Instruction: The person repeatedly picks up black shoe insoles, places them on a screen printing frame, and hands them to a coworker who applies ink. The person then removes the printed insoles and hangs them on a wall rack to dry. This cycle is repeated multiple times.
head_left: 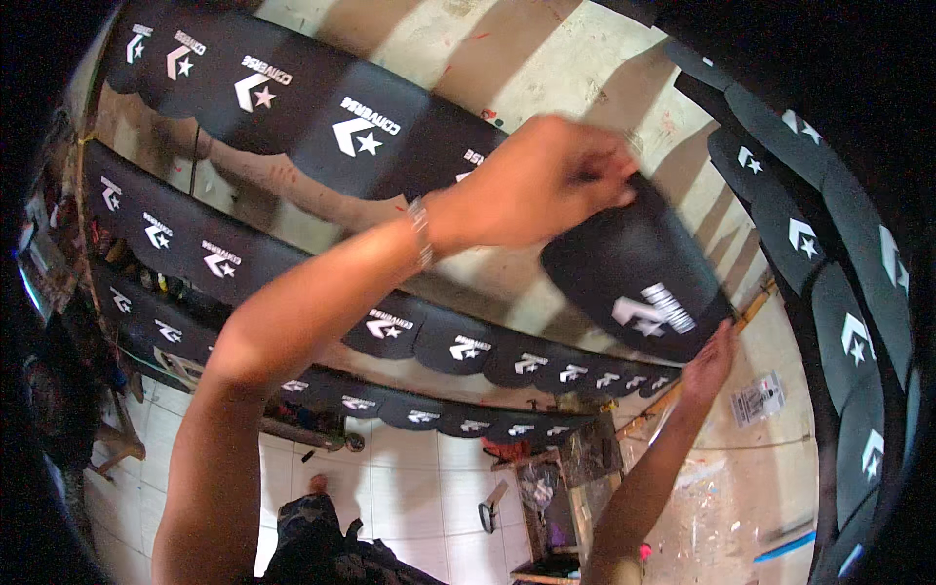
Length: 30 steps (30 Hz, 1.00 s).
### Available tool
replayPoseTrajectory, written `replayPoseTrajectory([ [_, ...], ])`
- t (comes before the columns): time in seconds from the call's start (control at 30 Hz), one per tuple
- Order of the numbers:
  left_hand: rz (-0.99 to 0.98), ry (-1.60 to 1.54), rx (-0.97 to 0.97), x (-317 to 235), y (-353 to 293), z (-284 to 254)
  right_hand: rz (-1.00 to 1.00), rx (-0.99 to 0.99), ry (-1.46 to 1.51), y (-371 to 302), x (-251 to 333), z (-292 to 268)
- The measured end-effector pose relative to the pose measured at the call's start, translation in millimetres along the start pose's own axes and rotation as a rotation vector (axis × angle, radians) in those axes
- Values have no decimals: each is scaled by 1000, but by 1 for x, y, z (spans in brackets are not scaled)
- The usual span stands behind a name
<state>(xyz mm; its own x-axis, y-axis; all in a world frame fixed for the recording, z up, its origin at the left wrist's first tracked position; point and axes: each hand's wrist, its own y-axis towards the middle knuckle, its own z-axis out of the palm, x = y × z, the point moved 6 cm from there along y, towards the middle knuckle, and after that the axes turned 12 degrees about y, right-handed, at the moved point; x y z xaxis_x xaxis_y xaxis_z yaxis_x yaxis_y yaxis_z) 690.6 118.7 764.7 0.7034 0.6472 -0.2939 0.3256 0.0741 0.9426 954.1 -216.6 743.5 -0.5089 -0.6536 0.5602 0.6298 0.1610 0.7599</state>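
Observation:
In front of me hangs a black, flat, round-cornered panel with a white arrow-and-star print near its lower end. My left hand reaches up to its top end, the fingers pinched together there and slightly blurred. At the lower right corner, my right hand grips the panel's edge between thumb and fingers. Behind my left arm runs a row of similar overlapping black panels, with further rows beneath it. What fastens the panel at the top, if anything, is hidden by my left hand.
More black printed panels hang in a curved row on the right. A stained pale wall stands behind. Below are a white tiled floor, a wooden rack with bags and, at the lower right, a blue strip.

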Motion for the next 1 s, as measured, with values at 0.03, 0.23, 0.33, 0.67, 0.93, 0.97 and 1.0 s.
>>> replayPoseTrajectory([
  [0.03, 0, 36, -16, 9, 25, 6, 66, -6, 53, 34, -6, 4],
  [0.23, 52, 154, -93, 86, 94, 34, 146, 146, 49, 133, -74, 16],
  [0.33, -136, 76, 1, 144, 95, 49, 200, 155, 60, 158, -124, 5],
  [0.67, -117, 1001, -157, 179, 59, 20, 189, 191, 16, 146, -252, -28],
  [0.93, -569, 1225, -496, 106, -141, -33, 244, 213, 146, 152, -314, -38],
  [0.97, -719, 1195, -496, 101, -200, -37, 79, 228, -35, 154, -303, -35],
  [1.0, -882, 1252, -503, 93, -268, -37, 75, 206, -182, 149, -297, -37],
])
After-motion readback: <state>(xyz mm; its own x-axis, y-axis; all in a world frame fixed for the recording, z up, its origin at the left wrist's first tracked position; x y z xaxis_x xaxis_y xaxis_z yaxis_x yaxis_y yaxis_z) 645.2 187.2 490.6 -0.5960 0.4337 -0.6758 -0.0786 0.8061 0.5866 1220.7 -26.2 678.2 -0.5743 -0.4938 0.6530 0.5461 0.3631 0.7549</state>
